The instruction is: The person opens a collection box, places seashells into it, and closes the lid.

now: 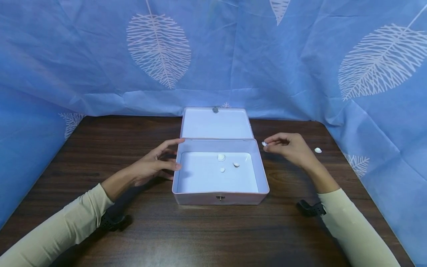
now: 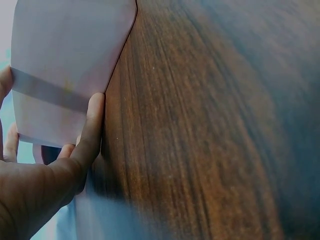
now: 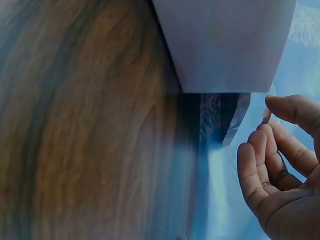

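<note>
A pale, rectangular hinged box (image 1: 197,199) stands on the table, its lid (image 1: 217,123) tipped back. Inside lie three small white shells: one toward the rear (image 1: 221,157), one to its right (image 1: 236,164) and one nearer the front (image 1: 222,170). My left hand (image 1: 151,165) rests against the box's left side, fingers spread; in the left wrist view its fingertips touch the outer wall (image 2: 60,55). Just right of the box, my right hand (image 1: 290,148) pinches a white shell (image 3: 266,116) between thumb and index finger, held apart from the box. Another white shell (image 1: 318,150) lies farther right.
The dark wood-grain table (image 1: 233,237) reaches back to a blue curtain (image 1: 233,55) with white leaf prints, which also hangs along both sides. A small metal clasp (image 1: 220,197) sits on the box's front. Black bands (image 1: 311,208) are worn on both wrists.
</note>
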A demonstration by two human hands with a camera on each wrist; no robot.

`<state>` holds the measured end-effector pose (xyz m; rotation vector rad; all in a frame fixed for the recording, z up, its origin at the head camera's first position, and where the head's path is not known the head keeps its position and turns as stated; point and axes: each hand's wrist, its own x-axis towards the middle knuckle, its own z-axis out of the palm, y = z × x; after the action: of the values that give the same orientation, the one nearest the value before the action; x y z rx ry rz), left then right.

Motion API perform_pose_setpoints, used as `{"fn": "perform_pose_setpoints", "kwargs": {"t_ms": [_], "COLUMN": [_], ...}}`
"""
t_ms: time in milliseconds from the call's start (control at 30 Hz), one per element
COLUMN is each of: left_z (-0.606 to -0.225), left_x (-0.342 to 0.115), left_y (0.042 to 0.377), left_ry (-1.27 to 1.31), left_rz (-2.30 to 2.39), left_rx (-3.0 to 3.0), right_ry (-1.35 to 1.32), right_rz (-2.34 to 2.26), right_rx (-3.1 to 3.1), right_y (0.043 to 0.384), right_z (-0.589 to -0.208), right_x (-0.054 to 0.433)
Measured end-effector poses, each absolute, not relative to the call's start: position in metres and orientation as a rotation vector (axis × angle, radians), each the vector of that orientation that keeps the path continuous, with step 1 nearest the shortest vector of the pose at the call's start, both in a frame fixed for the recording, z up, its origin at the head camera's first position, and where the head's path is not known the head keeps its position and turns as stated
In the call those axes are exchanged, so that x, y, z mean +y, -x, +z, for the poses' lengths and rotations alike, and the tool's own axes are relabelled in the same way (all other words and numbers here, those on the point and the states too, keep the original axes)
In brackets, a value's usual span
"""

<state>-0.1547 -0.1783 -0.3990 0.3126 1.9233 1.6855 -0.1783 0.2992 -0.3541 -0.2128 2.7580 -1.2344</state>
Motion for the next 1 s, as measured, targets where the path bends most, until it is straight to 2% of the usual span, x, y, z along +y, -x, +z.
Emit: {"fn": "perform_pose_setpoints", "kwargs": {"t_ms": [1000], "left_z": [-0.399], "left_x": [-0.176], "left_y": [0.154], "left_ry": [-0.31], "left_rz": [1.683], "left_rx": [1.931], "right_ry": [0.349], "right_rz": [-1.422], "right_rx": [2.631], "right_y": [0.166], "right_z": [-0.337], "right_x": [0.261]}}
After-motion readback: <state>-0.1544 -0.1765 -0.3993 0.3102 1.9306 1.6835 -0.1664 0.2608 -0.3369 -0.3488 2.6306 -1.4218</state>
